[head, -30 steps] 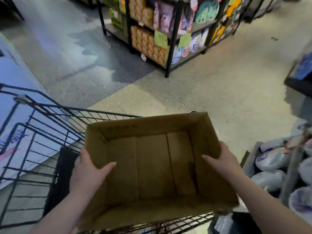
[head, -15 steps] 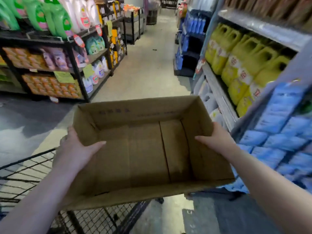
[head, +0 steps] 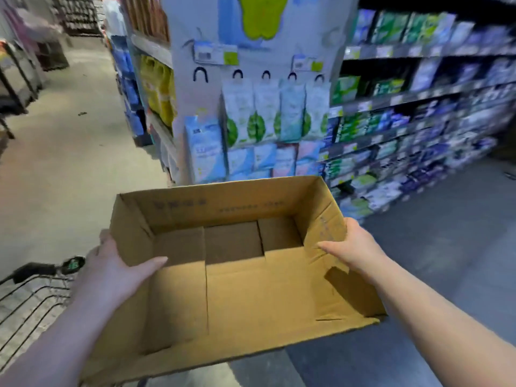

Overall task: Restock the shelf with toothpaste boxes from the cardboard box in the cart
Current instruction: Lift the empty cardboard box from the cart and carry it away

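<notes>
Cardboard box (head: 237,289) shows a bare inside; both hands, left (head: 111,269) and right (head: 354,247), grip its side walls.

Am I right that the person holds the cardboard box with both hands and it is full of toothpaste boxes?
Not quite. The head view shows the cardboard box is empty: only its bare bottom flaps show. The left hand and right hand do hold it by its two side walls.

We can't read print on shelf boxes (head: 396,127), blurred. Cart (head: 30,291) cut off at left edge. Left hand (head: 111,272) fingers hidden behind cardboard box (head: 251,289) wall.
</notes>
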The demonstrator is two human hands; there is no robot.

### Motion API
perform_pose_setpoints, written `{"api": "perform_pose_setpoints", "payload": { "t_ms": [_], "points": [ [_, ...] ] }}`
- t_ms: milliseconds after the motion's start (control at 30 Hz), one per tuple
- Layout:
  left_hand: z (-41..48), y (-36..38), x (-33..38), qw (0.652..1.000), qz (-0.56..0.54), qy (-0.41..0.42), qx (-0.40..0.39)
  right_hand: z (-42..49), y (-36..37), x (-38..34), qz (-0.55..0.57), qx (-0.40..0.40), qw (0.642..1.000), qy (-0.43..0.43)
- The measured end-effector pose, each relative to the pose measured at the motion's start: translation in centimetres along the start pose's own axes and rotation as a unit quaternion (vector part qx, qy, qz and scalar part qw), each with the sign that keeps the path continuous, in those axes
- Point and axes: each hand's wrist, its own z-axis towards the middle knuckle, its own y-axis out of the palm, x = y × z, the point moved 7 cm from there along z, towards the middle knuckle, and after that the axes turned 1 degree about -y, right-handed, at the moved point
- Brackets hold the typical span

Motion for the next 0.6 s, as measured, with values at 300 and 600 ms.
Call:
{"api": "perform_pose_setpoints", "payload": {
  "t_ms": [300,600],
  "points": [
    [-9.7,13.7,18.2,0.993,-0.001,0.088,-0.081,-2.4,-15.0,20.2,0.016,0.050,0.991,0.124],
    [-16.6,24.6,35.4,0.967,0.024,0.209,-0.145,-5.0,-25.9,34.5,0.059,0.134,0.961,0.236]
  ]
}}
